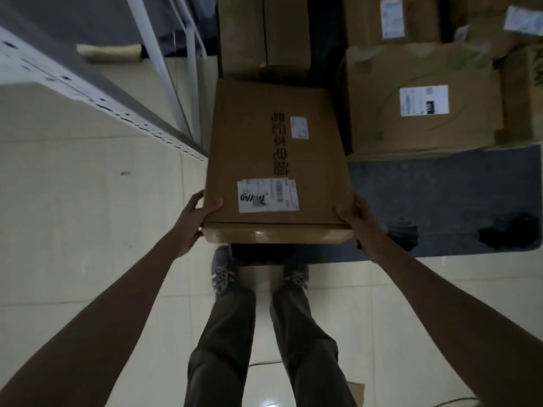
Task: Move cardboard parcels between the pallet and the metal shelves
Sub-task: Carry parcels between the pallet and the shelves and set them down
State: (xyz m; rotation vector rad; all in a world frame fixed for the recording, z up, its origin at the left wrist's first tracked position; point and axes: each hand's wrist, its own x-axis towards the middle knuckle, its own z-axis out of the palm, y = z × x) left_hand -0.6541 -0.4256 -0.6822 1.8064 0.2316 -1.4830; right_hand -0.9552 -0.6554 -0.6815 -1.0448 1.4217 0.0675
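Left hand and right hand clamping near corners of flat parcel, holding it above shoes; shelf lying left, pallet right.

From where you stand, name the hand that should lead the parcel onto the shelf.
Left, probably. The metal shelf stands on the left hand's side; the right hand holds the parcel's far corner.

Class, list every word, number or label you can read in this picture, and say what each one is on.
"笔记本电脑", printed in black on the held parcel.
Handwriting, roughly "7-119", on its near white label; the print is blurred.
Its small sticker: too small to read.
Labels on the stacked parcels: blurred, unreadable.
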